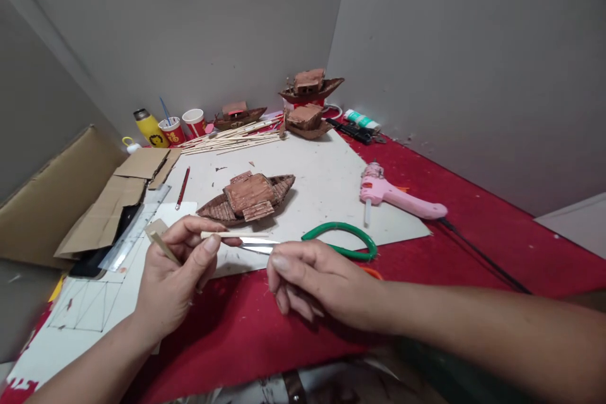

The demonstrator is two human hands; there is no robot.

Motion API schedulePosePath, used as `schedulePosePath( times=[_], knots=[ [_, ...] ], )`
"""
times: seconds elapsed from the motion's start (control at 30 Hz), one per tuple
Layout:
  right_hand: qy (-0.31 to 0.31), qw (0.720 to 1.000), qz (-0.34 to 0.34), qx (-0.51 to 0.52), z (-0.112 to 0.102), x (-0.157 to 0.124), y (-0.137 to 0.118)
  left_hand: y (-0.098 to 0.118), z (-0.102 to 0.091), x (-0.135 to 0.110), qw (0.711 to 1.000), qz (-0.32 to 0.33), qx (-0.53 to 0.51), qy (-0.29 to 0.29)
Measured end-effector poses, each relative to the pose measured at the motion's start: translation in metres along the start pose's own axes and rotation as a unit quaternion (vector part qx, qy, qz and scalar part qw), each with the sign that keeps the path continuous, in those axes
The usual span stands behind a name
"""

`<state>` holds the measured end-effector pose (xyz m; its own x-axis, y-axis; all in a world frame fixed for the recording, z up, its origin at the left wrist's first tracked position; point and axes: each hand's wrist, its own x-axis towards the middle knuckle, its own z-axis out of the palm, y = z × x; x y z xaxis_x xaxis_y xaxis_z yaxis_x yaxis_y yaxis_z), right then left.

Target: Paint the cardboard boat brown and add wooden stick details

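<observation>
My left hand (pixel 182 265) is closed, pinching a thin pale wooden stick (pixel 237 235) that points right. A second, flat wooden strip (pixel 162 246) is tucked between its thumb and palm. Just to the right, my right hand (pixel 315 278) has its fingers curled and its thumb pressed to the forefinger; whatever they hold, if anything, is hidden. Green-handled scissors (pixel 339 225) lie behind this hand, their blades showing between both hands. Beyond them a brown model boat (pixel 249 196) with a roofed cabin rests on the white board (pixel 312 202).
A pink glue gun (pixel 402 199) with a cord lies right. At the back are more model boats (pixel 310 82), thin sticks (pixel 231 139), paper cups (pixel 194 123) and a yellow bottle (pixel 149 129). Cardboard (pixel 104 208), a clear ruler (pixel 135 227) and a red pencil (pixel 182 188) lie left.
</observation>
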<state>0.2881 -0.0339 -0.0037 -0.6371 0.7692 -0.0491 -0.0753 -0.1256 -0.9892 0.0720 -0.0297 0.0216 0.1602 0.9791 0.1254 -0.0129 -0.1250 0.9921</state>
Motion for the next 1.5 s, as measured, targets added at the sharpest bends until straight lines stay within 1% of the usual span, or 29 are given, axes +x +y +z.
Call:
schedulePosePath(
  times=[0.03, 0.1, 0.27, 0.43, 0.57, 0.73, 0.87, 1.0, 1.03, 1.1, 1.17, 1.27, 1.33, 1.37, 1.4, 1.43, 1.5],
  knots=[
    [-0.005, 0.999, 0.013, 0.036, -0.001, 0.002, -0.001, 0.000, 0.001, -0.002, 1.000, -0.006, 0.000, -0.005],
    [-0.008, 0.997, 0.018, 0.072, -0.002, 0.005, -0.001, 0.000, 0.003, -0.004, 1.000, -0.015, 0.006, -0.017],
    [0.009, 0.996, 0.013, 0.093, -0.005, 0.003, -0.001, -0.001, 0.007, -0.009, 0.996, 0.013, 0.079, -0.043],
    [0.004, 0.998, 0.006, 0.054, -0.005, 0.000, -0.003, -0.004, 0.011, -0.011, 0.981, 0.035, 0.164, -0.100],
    [-0.005, 1.000, 0.006, -0.007, -0.002, -0.002, -0.003, -0.004, 0.015, -0.012, 0.956, 0.093, 0.237, -0.148],
    [-0.013, 0.999, 0.008, -0.045, -0.002, -0.005, -0.004, -0.004, 0.017, -0.014, 0.935, 0.137, 0.269, -0.185],
    [-0.002, 0.998, 0.001, -0.064, -0.003, -0.005, -0.004, -0.009, 0.018, -0.016, 0.907, 0.196, 0.324, -0.183],
    [0.010, 0.997, 0.002, -0.071, -0.003, -0.004, 0.000, -0.016, 0.018, -0.019, 0.862, 0.275, 0.395, -0.160],
    [0.009, 0.997, -0.001, -0.073, -0.003, -0.004, 0.001, -0.017, 0.018, -0.020, 0.854, 0.287, 0.405, -0.158],
    [0.003, 0.997, -0.017, -0.076, -0.002, -0.003, 0.002, -0.017, 0.018, -0.021, 0.848, 0.295, 0.413, -0.153],
    [-0.008, 0.998, -0.021, -0.062, -0.001, -0.003, 0.001, -0.015, 0.019, -0.022, 0.848, 0.301, 0.413, -0.139],
    [-0.023, 1.000, 0.007, -0.013, 0.000, -0.003, 0.000, -0.012, 0.019, -0.022, 0.843, 0.323, 0.418, -0.107],
    [-0.027, 1.000, 0.012, -0.005, 0.001, -0.003, 0.000, -0.011, 0.020, -0.023, 0.845, 0.328, 0.411, -0.095],
    [-0.024, 1.000, 0.009, -0.008, 0.001, -0.003, 0.000, -0.010, 0.020, -0.023, 0.854, 0.319, 0.401, -0.091],
    [-0.018, 1.000, 0.004, -0.008, 0.000, -0.002, 0.001, -0.009, 0.021, -0.023, 0.869, 0.299, 0.384, -0.090],
    [-0.007, 1.000, -0.002, -0.004, 0.000, -0.002, 0.002, -0.009, 0.021, -0.023, 0.891, 0.264, 0.360, -0.086],
    [0.026, 0.999, -0.012, 0.014, -0.001, -0.001, 0.002, -0.007, 0.022, -0.022, 0.942, 0.160, 0.286, -0.072]
  ],
)
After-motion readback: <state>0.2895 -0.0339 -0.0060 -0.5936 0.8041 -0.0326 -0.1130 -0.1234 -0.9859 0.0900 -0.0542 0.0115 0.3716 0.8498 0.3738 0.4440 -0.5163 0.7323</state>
